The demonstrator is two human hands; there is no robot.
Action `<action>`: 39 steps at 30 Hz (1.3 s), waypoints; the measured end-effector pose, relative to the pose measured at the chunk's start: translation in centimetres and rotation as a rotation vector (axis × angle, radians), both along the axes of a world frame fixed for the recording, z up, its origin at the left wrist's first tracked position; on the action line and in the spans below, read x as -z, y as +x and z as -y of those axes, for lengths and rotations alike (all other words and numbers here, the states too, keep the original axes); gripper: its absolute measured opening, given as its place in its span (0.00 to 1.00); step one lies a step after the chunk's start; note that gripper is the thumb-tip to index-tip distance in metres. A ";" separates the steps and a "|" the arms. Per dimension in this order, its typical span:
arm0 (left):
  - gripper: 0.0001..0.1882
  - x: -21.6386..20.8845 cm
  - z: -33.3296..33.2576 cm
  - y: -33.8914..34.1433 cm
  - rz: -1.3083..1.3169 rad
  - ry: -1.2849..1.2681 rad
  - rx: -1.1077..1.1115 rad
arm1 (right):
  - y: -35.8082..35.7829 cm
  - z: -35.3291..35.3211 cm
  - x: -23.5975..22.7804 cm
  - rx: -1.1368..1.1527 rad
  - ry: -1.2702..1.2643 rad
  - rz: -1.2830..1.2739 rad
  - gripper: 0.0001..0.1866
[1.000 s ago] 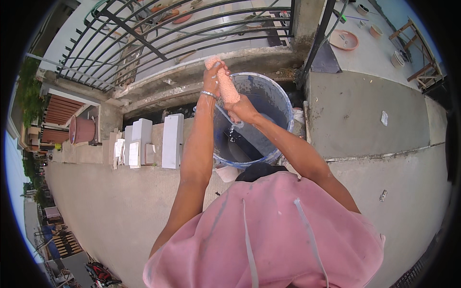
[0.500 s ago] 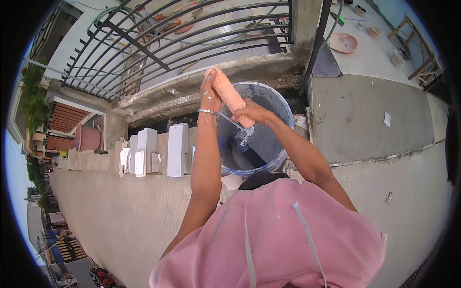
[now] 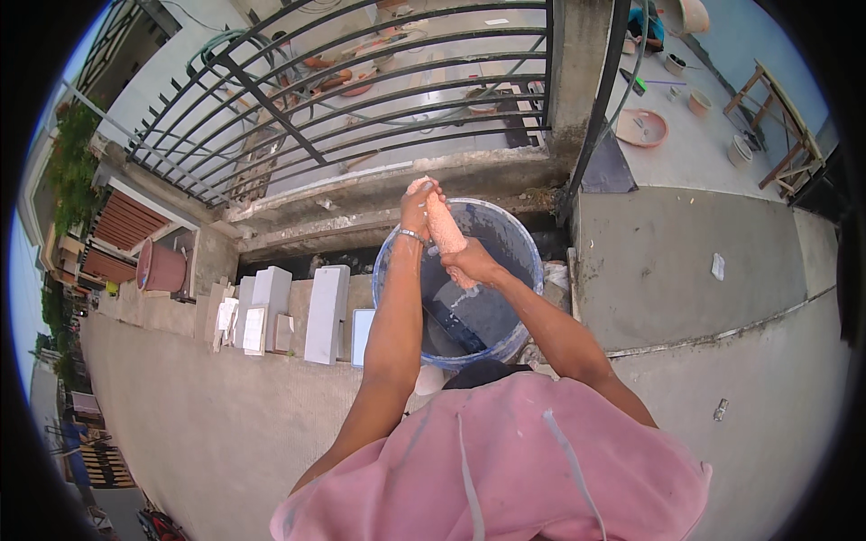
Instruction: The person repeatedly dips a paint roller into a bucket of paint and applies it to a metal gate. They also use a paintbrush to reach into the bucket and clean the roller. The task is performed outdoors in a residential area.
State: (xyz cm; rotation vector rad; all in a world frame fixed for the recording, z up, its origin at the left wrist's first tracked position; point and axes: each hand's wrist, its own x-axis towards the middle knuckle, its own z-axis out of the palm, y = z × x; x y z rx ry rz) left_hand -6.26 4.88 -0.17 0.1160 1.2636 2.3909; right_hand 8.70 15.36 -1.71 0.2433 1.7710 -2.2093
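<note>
A fuzzy orange paint roller (image 3: 444, 224) is held slantwise over a large blue drum (image 3: 536, 261). Wrapped round its upper end is my left hand (image 3: 417, 213), with a metal bracelet on that wrist. My right hand (image 3: 471, 261) grips the lower part, a short stub of the nap showing below the fingers. Greyish water lies in the drum, with whitish foam on its surface below the roller. A dark flat piece (image 3: 454, 326) rests inside, close to the near wall. The roller's handle cannot be made out.
Pale blocks (image 3: 327, 314) stand left of the drum. Beyond it runs a low wall with a black metal fence (image 3: 361, 86) and a concrete pillar (image 3: 577, 81). A fresh-looking grey slab (image 3: 686, 270) lies at right; a round basin (image 3: 642, 128) and another person (image 3: 645, 27) are farther off.
Both hands and the roller sit lower in the view, and the drum shows lower too. My left hand's fingers now wrap over the roller's upper end. A person has come into view at far right.
</note>
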 end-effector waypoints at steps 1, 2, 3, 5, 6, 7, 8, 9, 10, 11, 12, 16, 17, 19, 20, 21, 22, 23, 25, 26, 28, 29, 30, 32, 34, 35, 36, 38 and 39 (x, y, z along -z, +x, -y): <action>0.09 0.2 0.0 0.4 0.011 -0.086 -0.065 | 0.0 0.9 0.9 0.074 0.100 -0.029 0.15; 0.07 0.5 -0.4 0.7 0.025 -0.173 -0.125 | -0.2 1.1 1.9 0.154 0.276 -0.063 0.19; 0.06 1.1 -0.8 1.0 -0.026 -0.229 -0.186 | 0.1 1.6 2.8 0.226 0.450 -0.096 0.23; 0.04 1.6 -2.0 1.4 -0.130 -0.339 -0.310 | 0.5 2.5 4.2 0.327 0.658 -0.137 0.30; 0.05 1.4 -2.2 1.6 -0.130 -0.347 -0.297 | 0.7 2.8 4.7 0.357 0.693 -0.146 0.34; 0.05 1.1 -2.3 1.8 -0.131 -0.355 -0.282 | 1.0 2.9 5.3 0.389 0.727 -0.155 0.37; 0.05 1.4 -1.7 2.3 -0.118 -0.366 -0.278 | 1.5 2.9 5.2 0.278 0.600 -0.170 0.36; 0.06 0.8 -0.9 2.1 -0.104 -0.328 -0.221 | 1.5 2.1 3.6 0.170 0.477 -0.196 0.35; 0.05 0.4 0.1 2.2 -0.087 -0.246 -0.141 | 1.4 1.5 2.5 0.063 0.353 -0.220 0.34; 0.05 -0.8 0.5 2.6 -0.077 -0.163 -0.045 | 1.1 0.4 2.2 -0.009 0.158 -0.162 0.35; 0.05 -1.8 1.1 2.5 -0.073 -0.076 0.044 | 0.6 -0.6 1.8 -0.089 -0.035 -0.110 0.35; 0.12 -4.2 1.5 2.3 -0.071 0.271 0.396 | -2.0 -3.1 0.8 -0.261 -0.567 -0.066 0.37; 0.16 -4.4 1.0 2.0 -0.068 0.285 0.469 | -2.8 -3.6 0.4 -0.375 -0.583 -0.077 0.40; 0.16 -4.9 -0.5 2.2 -0.072 0.268 0.519 | -4.7 -3.7 0.3 -0.556 -0.691 -0.086 0.41; 0.16 -6.1 -0.8 2.8 -0.098 0.250 0.534 | -5.6 -4.1 0.1 -0.633 -0.745 -0.097 0.41; 0.17 -7.5 -0.5 3.2 -0.120 0.227 0.549 | -5.8 -4.2 -0.3 -0.683 -0.804 -0.095 0.40; 0.18 -7.5 0.1 2.7 -0.138 0.244 0.592 | -5.6 -3.7 -0.5 -0.736 -0.861 -0.096 0.40; 0.18 -8.4 -0.2 2.9 -0.194 0.214 0.652 | -5.8 -3.4 -1.0 -0.786 -0.874 -0.148 0.39; 0.19 -10.7 -0.4 3.9 -0.232 0.161 0.718 | -6.2 -2.0 -2.0 -0.914 -0.898 -0.236 0.36; 0.19 -11.7 -0.2 4.5 -0.215 0.137 0.728 | -6.3 -1.3 -2.4 -0.883 -0.911 -0.288 0.34; 0.19 -11.9 0.4 3.9 -0.194 0.111 0.741 | -6.1 -0.3 -3.2 -0.825 -0.928 -0.390 0.31; 0.19 -11.8 1.9 3.1 -0.188 0.106 0.728 | -5.6 0.5 -3.9 -0.783 -0.941 -0.306 0.24; 0.19 -12.4 1.0 2.8 -0.190 0.115 0.741 | -5.8 0.3 -3.3 -0.719 -0.914 -0.275 0.23; 0.16 -12.4 0.4 3.2 -0.232 0.029 0.624 | -6.3 0.3 -2.4 -0.600 -0.856 -0.216 0.19; 0.14 -11.4 2.1 2.8 -0.262 -0.011 0.516 | -4.9 1.4 -4.3 -0.403 -0.664 -0.222 0.16; 0.12 -11.0 1.8 3.0 -0.252 0.002 0.454 | -4.6 1.3 -4.4 -0.312 -0.595 -0.210 0.16; 0.11 -10.6 1.5 2.9 -0.260 -0.026 0.400 | -4.5 1.2 -4.5 -0.221 -0.526 -0.199 0.17; 0.09 -9.8 1.2 2.5 -0.270 -0.085 0.282 | -5.0 1.0 -4.0 -0.149 -0.375 -0.229 0.15; 0.08 -9.2 1.0 2.4 -0.279 -0.085 0.242 | -5.2 0.9 -3.9 -0.132 -0.273 -0.237 0.15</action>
